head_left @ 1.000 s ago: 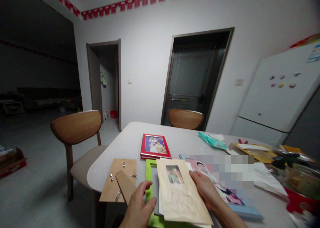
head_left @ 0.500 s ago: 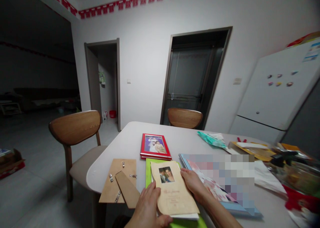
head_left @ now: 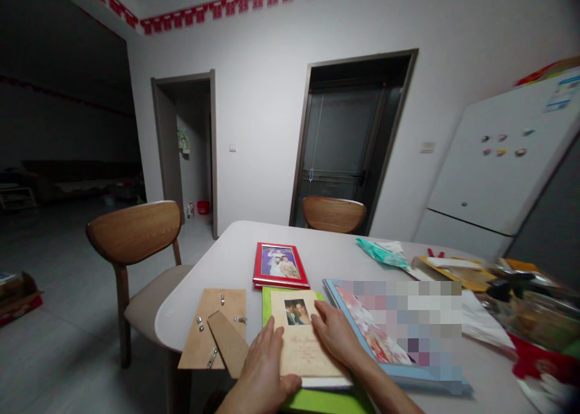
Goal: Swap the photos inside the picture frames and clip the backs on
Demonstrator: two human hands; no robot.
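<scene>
A tan card with a small photo near its top lies flat on a green frame at the table's near edge. My left hand rests on the card's left side, fingers stretched out flat. My right hand presses on its right side, fingers also flat. A brown frame backing board with metal clips and a stand lies just left of my left hand. A red framed photo lies beyond the green frame. A large blue-edged photo print sits to the right of my right hand.
The pale table carries clutter at the right: a teal packet, yellow papers, white paper, red items. Wooden chairs stand at the left and the far side. A white fridge stands to the right.
The tan card was tilted up in my hands; it has come down flat onto the green frame. Both hands have moved onto it and flattened.
</scene>
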